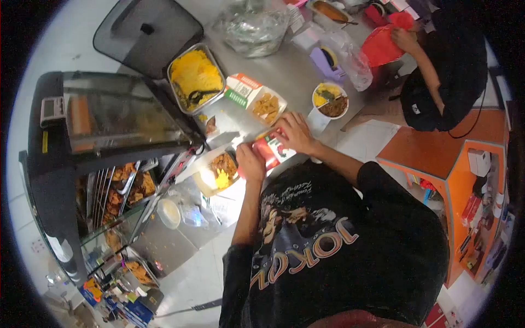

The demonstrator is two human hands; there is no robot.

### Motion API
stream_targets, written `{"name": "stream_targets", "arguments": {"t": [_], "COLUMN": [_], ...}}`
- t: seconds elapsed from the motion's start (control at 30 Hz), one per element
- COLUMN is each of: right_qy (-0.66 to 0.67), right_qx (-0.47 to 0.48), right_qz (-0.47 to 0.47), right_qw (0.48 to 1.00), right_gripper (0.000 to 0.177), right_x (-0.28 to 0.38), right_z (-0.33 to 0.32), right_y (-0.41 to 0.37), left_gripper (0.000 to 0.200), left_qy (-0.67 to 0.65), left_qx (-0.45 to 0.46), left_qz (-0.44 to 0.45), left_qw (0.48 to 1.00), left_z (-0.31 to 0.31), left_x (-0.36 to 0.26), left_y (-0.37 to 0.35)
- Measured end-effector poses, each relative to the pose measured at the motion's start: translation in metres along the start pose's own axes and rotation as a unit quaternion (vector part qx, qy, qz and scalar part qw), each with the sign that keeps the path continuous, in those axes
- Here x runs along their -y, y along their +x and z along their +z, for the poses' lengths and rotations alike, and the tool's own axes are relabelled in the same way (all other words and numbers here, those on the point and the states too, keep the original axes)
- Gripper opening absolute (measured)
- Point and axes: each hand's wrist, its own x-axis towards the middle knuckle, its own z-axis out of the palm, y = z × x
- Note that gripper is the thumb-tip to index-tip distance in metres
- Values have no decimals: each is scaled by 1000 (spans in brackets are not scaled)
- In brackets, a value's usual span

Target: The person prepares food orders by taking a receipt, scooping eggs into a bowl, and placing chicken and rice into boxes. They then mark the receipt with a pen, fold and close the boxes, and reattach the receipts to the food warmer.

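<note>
My left hand (251, 162) presses on the left end of a red and white takeaway food box (276, 150) with its lid down. Across the same box's far edge lies my right hand (295, 133), fingers bent over it. Just left of my left hand, an open paper box (206, 188) holds yellow rice and brown pieces of food. Beyond my right hand sits another open box (253, 113) with fried pieces in it. A round bowl (346, 106) of yellow rice and dark shredded food stands to the right.
A metal tray (220, 65) of yellow rice with a dark spoon is at the back. The glass-sided food warmer (109, 126) fills the left. Tape in a purple dispenser (328, 68) and plastic bags (254, 24) lie behind. Another person's hand (403, 39) touches a red bag.
</note>
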Motion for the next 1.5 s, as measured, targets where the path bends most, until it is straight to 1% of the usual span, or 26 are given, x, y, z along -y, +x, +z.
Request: {"name": "stream_targets", "arguments": {"t": [0.07,0.1,0.17,0.2,0.27,0.3,0.37,0.4,0.43,0.5,0.53,0.63,0.73,0.83,0.87,0.97,1.07,1.1,1.13,1.17,1.23,1.27,1.33,1.37,1.47,1.5], "right_qy": [-48,-70,-29,-6,34,61,97,115,130,157,143,129,97,102,107,119,147,158,216,243,296,366,431,462,466,434], "right_qx": [59,88,154,186,159,141,147,149,147,144,134,161,200,228,228,231,234,233,213,179,113,131,113,103,91,97], "right_qz": [43,66,142,177,185,194,212,222,231,250,245,248,277,298,300,303,309,310,320,303,269,294,278,273,238,243], "right_qw": [996,991,977,966,969,969,961,957,953,944,950,947,935,921,920,917,910,908,898,904,910,873,851,837,847,862], "right_gripper": [22,25,31,35,38,39,42,43,43,43,39,34,36,40,40,40,43,45,44,41,38,40,39,39,39,38], "right_x": [-2,-2,-4,-3,4,5,2,1,-2,-10,-11,-16,-13,-15,-18,-16,-16,-19,-19,-21,-29,-32,-33,-31,-27,-25], "right_z": [-16,-20,-21,-20,-20,-15,-10,-8,-7,-6,-5,0,-8,-10,-8,-6,-10,-13,-14,-9,3,7,4,-1,-7,-8], "right_y": [-11,-18,-28,-32,-33,-35,-38,-39,-41,-46,-46,-45,-34,-30,-30,-31,-31,-30,-35,-40,-51,-53,-57,-58,-53,-51], "left_gripper": [23,25,27,25,23,21,19,16,16,16,22,35,36,35,40,43,48,49,46,38,27,28,33,34,35,33], "left_qy": [56,73,81,39,-44,-34,-16,-42,-30,-55,-64,165,67,-146,-79,-54,-91,-102,-100,-156,-300,-336,-405,-408,-395,-391], "left_qx": [4,-33,-28,-37,-57,-53,-50,-79,-84,-86,-65,-56,79,103,81,90,88,89,83,74,-7,-23,-50,-50,-32,-29], "left_qz": [0,17,41,27,-4,-7,-11,1,3,-29,-51,61,-116,-173,-177,-224,-272,-283,-244,-286,-291,-269,-220,-226,-256,-259], "left_qw": [998,997,996,998,997,998,999,996,996,994,995,983,988,969,978,969,954,950,961,943,909,902,886,883,882,883], "left_z": [-21,-25,-30,-27,-13,-10,-3,1,2,6,0,-39,-56,-50,-43,-22,-26,-28,-33,-44,-42,-40,-41,-42,-40,-31], "left_x": [-6,-5,-4,-2,1,4,8,9,12,14,10,-13,-14,-14,-18,0,8,5,4,-14,-17,-14,-7,-6,6,16], "left_y": [-8,-14,-20,-22,-25,-28,-26,-25,-25,-26,-28,-37,-70,-68,-64,-62,-68,-65,-65,-61,-69,-74,-79,-81,-86,-87]}}
